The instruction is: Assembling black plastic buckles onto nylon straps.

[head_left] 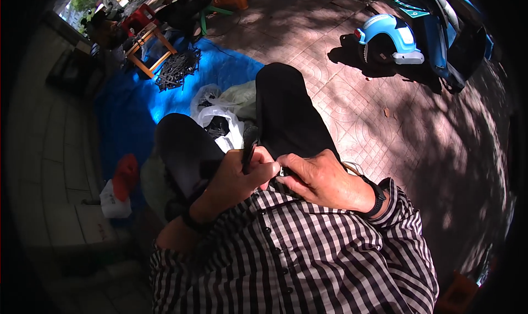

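Note:
Above my lap, both my hands meet, fingertips almost touching. My left hand (242,173) is closed round a dark, narrow strip-like thing (249,148) that sticks up past the index finger. The thumb and fingers of my right hand (330,182) pinch a small black piece with a white marking (282,171). Whether the piece and the strip are joined, I cannot tell; fingers cover most of both. Between my knees lies an open white plastic bag (234,132) with black things inside, beside a pale green sack (240,98).
A blue tarp (225,63) spreads ahead and left, bearing a heap of black strips (179,69) by a wooden-framed stool (149,50). Red and white bags (122,187) lie at the left. A blue scooter (390,36) stands at the far right on paving (374,127).

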`<state>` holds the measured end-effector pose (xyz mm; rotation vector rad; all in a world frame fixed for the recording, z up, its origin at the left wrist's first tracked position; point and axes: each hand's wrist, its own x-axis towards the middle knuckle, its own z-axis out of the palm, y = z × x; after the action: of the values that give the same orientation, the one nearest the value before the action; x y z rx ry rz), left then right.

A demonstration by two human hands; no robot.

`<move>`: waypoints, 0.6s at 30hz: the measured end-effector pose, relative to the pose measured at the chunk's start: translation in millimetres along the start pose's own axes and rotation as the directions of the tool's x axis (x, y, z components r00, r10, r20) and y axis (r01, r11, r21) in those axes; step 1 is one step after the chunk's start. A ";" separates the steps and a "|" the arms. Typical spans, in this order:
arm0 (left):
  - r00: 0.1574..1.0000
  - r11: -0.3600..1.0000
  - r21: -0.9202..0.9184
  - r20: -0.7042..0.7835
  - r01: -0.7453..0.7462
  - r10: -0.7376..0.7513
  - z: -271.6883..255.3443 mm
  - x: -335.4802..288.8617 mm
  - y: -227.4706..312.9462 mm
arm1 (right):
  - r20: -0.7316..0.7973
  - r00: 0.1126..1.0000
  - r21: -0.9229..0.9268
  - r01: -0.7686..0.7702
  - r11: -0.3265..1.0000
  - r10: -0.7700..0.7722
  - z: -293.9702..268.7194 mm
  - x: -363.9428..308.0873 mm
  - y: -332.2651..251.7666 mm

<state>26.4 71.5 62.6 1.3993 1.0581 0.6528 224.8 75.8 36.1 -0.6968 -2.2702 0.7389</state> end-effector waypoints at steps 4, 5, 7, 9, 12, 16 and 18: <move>1.000 0.988 0.156 0.014 0.011 -0.014 3.3 -5.4 -5.4 | 0.025 1.000 -0.017 -0.012 1.000 0.012 2.2 -1.6 -3.4; 1.000 0.988 0.151 0.015 0.010 -0.013 2.3 -5.9 -5.2 | 0.033 0.999 -0.009 -0.019 1.000 0.020 1.4 -1.0 -4.3; 0.998 0.996 0.087 0.061 -0.027 0.022 0.6 -7.6 -5.1 | 0.049 0.998 -0.001 -0.026 1.000 0.026 1.3 -0.6 -4.7; 0.996 0.997 0.038 0.050 -0.071 0.069 1.5 -8.6 -9.8 | -0.006 1.000 0.025 0.008 1.000 -0.008 2.8 -0.4 -4.4; 0.998 0.999 -0.012 0.045 -0.032 0.033 0.3 -11.4 -7.8 | -0.067 0.997 -0.007 0.047 0.999 -0.047 6.2 0.1 -3.9; 0.985 0.981 -0.095 -0.045 -0.168 0.165 5.4 -17.9 -10.1 | -0.068 0.997 0.020 0.032 0.999 -0.030 5.5 -0.4 -9.3; 0.997 0.986 -0.165 -0.073 0.006 -0.018 9.2 -25.3 2.6 | -0.058 0.998 0.028 0.021 0.999 -0.020 2.7 0.4 -11.4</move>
<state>24.2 45.2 68.9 1.2329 1.0455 0.7709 219.5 67.2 42.1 -0.6719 -2.2075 0.7308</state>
